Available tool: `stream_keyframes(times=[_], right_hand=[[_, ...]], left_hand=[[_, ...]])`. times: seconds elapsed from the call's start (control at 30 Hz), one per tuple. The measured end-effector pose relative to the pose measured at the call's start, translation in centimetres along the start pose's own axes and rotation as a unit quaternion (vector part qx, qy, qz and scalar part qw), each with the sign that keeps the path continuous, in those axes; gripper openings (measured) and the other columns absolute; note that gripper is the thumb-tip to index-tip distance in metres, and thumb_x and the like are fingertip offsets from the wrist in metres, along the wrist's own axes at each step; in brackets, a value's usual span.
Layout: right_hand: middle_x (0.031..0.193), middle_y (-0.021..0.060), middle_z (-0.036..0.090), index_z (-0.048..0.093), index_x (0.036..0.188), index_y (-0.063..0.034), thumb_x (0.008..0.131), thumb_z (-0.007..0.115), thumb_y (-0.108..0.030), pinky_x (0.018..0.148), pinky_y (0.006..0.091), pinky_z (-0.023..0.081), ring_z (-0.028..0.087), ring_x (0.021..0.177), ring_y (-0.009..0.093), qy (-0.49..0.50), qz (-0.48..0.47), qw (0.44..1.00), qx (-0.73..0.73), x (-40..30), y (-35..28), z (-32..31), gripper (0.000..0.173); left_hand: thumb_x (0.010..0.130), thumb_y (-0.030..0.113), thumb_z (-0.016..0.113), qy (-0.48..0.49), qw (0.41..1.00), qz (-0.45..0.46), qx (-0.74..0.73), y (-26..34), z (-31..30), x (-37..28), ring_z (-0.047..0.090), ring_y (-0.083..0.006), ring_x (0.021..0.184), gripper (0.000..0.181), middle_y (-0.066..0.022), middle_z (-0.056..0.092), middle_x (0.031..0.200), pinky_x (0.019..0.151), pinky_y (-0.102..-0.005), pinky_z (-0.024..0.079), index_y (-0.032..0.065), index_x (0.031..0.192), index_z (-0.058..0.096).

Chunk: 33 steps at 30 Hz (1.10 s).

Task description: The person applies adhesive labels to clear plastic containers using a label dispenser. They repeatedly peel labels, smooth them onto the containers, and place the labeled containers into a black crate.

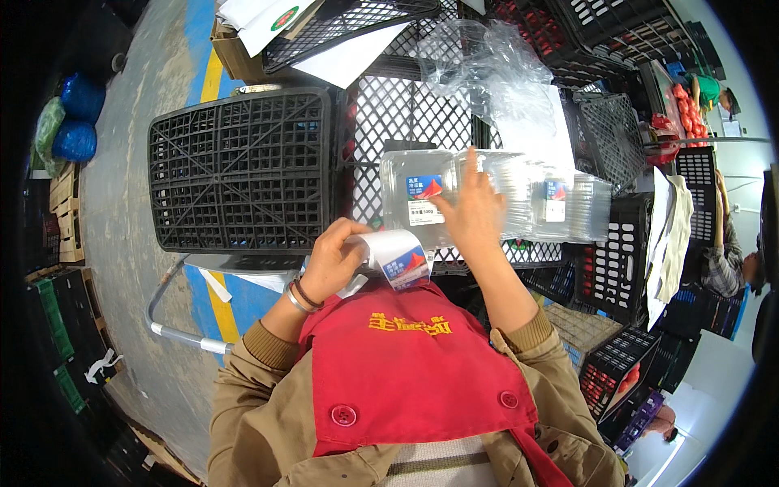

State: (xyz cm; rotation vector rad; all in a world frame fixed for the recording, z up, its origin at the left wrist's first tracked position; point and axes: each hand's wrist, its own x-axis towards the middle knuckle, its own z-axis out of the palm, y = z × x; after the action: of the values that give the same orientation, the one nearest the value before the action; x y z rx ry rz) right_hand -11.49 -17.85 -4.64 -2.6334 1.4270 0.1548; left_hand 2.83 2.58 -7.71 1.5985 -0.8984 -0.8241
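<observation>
My left hand [335,255], with a bracelet and a dark band at the wrist, grips a roll of printed labels [398,259]; its loose strip curls down over my red apron. My right hand [475,210] is slightly blurred, fingers apart, over the clear plastic trays. Its thumb reaches the edge of a blue, red and white label [424,199] on the nearest clear plastic tray [395,228]. To the right of it, nested clear trays [517,201] lie in a row, and one of them bears a similar label [554,201]. The trays rest on black mesh crates.
A black plastic crate [240,170] stands at the left. Crumpled clear plastic film [493,73] and white paper lie beyond the trays. Black crates [614,262] and paper sheets [669,231] are at the right. Other people [724,262] are at the far right edge. A grey curved tube [182,338] sits at lower left.
</observation>
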Motion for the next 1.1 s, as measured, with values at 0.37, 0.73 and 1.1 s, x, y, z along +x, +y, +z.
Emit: stream_keyframes(times=[0.37, 0.73, 1.1], right_hand=[[0.132, 0.02, 0.044, 0.039, 0.145, -0.01, 0.07, 0.082, -0.031, 0.093, 0.0554, 0.041, 0.05, 0.114, 0.044, 0.107, 0.071, 0.988, 0.086, -0.2, 6.4, -0.7, 0.088], [0.127, 0.0224, 0.049, 0.05, 0.129, -0.0006, 0.067, 0.084, -0.028, 0.093, 0.0499, 0.045, 0.052, 0.114, 0.039, 0.317, 0.125, 0.939, 0.042, -0.7, 23.1, -7.4, 0.075], [0.128, 0.0252, 0.057, 0.057, 0.124, 0.0049, 0.086, 0.076, -0.028, 0.1, 0.0486, 0.042, 0.057, 0.115, 0.034, 0.164, -0.027, 0.969, 0.181, 0.1, 21.8, -2.2, 0.054]], left_hand=[[0.074, -0.009, 0.055, -0.084, 0.996, 0.022, -0.013, 3.0, 3.0, 1.4, 0.06, -0.0216, 0.087, 0.032, -0.0098, 0.058, 0.095, 0.076, -0.0298, 0.05, -0.0005, 0.102, 0.065], [0.074, -0.006, 0.063, -0.063, 0.997, -0.003, -0.039, 5.8, 6.3, 2.2, 0.065, -0.0235, 0.081, 0.022, -0.0109, 0.067, 0.092, 0.075, -0.0315, 0.051, 0.0007, 0.096, 0.065], [0.079, -0.005, 0.061, -0.08, 0.995, -0.046, -0.031, 7.3, 7.0, 2.9, 0.062, -0.0156, 0.077, 0.013, -0.0084, 0.065, 0.084, 0.069, -0.0276, 0.049, -0.001, 0.088, 0.069]])
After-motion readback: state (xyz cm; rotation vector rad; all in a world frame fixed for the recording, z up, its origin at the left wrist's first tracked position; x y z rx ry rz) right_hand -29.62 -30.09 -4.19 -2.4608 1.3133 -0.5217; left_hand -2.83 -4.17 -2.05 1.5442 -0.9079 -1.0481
